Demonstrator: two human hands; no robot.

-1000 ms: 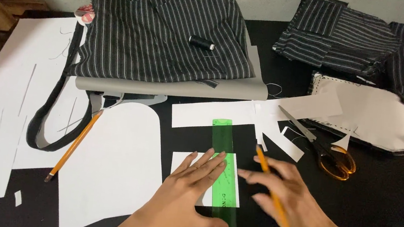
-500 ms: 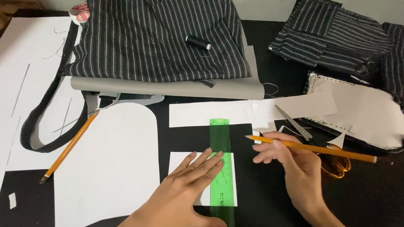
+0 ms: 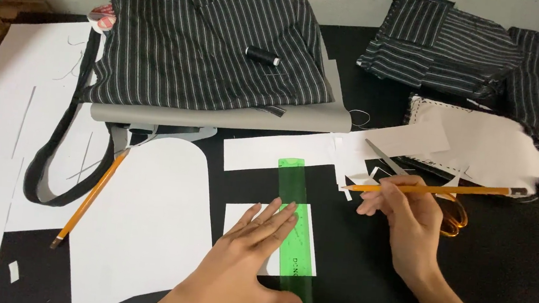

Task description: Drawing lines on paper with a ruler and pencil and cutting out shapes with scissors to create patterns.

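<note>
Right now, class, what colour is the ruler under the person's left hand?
Translucent green; the ruler shows best in the head view, pinned flat by the left hand.

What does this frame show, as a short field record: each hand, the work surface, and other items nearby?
left hand: flat on green ruler, pinning it over small white paper piece
right hand: holds orange pencil roughly level, off the paper
surface: black table
nearby: scissors behind right hand; second pencil; black thread spool on striped fabric
</note>
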